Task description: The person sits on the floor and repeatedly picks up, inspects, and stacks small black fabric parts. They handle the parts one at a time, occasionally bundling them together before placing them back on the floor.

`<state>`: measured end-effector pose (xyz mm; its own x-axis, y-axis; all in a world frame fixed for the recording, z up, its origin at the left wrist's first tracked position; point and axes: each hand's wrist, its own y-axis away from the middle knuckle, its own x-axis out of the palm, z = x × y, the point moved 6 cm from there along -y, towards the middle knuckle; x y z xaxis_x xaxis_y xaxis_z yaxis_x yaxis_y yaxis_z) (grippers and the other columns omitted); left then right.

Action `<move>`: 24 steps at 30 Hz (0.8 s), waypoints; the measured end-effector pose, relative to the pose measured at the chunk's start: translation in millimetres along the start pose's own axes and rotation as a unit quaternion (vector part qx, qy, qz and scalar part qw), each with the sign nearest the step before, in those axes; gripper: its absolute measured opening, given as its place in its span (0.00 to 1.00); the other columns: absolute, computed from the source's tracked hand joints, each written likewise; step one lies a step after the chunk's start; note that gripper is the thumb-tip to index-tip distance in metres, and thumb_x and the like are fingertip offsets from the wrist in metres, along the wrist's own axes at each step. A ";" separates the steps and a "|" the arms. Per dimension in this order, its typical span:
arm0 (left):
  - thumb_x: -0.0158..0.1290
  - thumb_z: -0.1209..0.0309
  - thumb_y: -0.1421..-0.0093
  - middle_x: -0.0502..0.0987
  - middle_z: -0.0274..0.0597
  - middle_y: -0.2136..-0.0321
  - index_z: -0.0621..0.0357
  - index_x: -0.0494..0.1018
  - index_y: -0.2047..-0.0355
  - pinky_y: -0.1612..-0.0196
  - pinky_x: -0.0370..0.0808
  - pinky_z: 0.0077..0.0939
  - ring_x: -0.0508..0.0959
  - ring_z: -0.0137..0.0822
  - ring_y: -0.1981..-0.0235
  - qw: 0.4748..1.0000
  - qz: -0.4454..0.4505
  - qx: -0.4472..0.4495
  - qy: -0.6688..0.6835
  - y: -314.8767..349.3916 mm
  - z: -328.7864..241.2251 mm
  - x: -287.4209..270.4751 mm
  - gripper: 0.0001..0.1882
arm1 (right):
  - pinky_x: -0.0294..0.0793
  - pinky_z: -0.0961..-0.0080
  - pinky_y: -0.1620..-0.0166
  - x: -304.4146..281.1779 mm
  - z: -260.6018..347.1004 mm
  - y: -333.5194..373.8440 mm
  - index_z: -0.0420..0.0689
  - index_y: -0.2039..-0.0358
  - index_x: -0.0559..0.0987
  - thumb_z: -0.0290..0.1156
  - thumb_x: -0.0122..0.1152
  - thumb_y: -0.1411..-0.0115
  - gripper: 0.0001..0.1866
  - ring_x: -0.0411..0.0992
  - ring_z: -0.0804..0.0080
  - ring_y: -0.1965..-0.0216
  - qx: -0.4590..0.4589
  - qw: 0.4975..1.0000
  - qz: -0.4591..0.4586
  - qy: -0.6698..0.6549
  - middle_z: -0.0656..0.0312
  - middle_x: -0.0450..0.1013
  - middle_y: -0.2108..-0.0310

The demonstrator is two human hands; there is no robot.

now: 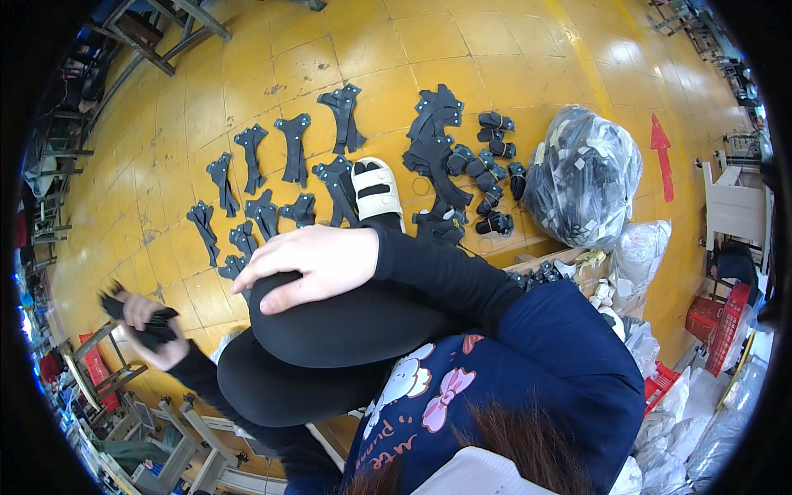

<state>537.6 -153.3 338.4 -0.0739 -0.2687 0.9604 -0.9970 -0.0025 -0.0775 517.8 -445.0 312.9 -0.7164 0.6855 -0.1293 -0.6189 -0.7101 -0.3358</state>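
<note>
Out to the left, my left hand (153,330) is closed around a dark bundle (157,327) that looks like black strap pieces; motion blurs it. My right hand (318,264) rests flat on my black-clad knee (330,322), fingers apart, with nothing in it. Beyond my knees, black Y-shaped strap pieces (294,148) with small shiny dots lie in rows of small stacks on the yellow floor. Farther right is a looser, overlapping pile of black pieces (433,153). Several rolled black bundles (492,177) lie beside that pile.
A big clear plastic bag (582,177) of dark pieces stands right of the bundles, with a smaller whitish bag (642,252) near it. My white sandal (375,190) is among the stacks. A red arrow (662,157) marks the floor. Metal frames (157,37) stand at the upper left.
</note>
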 end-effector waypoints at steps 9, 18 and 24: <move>0.52 0.70 0.44 0.73 0.35 0.72 0.55 0.71 0.66 0.62 0.70 0.25 0.72 0.32 0.68 0.851 -0.500 0.092 -0.128 278.9 -32.4 -271.8 0.06 | 0.62 0.67 0.44 -4.2 -2.2 -14.1 0.40 0.48 0.72 0.31 0.52 0.43 0.21 0.66 0.58 0.46 0.083 0.995 0.036 -0.052 0.54 0.71 0.51; 0.57 0.68 0.47 0.77 0.39 0.75 0.59 0.75 0.69 0.70 0.72 0.22 0.77 0.31 0.74 0.693 -0.557 0.264 -0.372 289.6 -69.2 -237.4 0.09 | 0.58 0.66 0.44 6.9 -12.1 -2.7 0.26 0.56 0.72 0.60 0.39 0.46 0.42 0.67 0.55 0.50 0.142 0.986 -0.088 0.008 0.40 0.70 0.54; 0.55 0.59 0.51 0.72 0.61 0.54 0.67 0.54 0.41 0.52 0.71 0.43 0.74 0.55 0.55 0.307 -0.577 -0.081 -0.752 341.2 -2.2 -325.9 0.40 | 0.59 0.59 0.43 14.1 -30.2 8.7 0.29 0.49 0.66 0.55 0.34 0.41 0.38 0.66 0.50 0.49 0.100 0.985 -0.114 -0.084 0.38 0.68 0.53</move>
<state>221.5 -64.5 -0.5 0.3036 -0.3192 -0.8977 -0.3353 -0.9177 0.2130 512.0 -436.7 280.0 -0.5842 0.8066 0.0905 -0.8089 -0.5695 -0.1459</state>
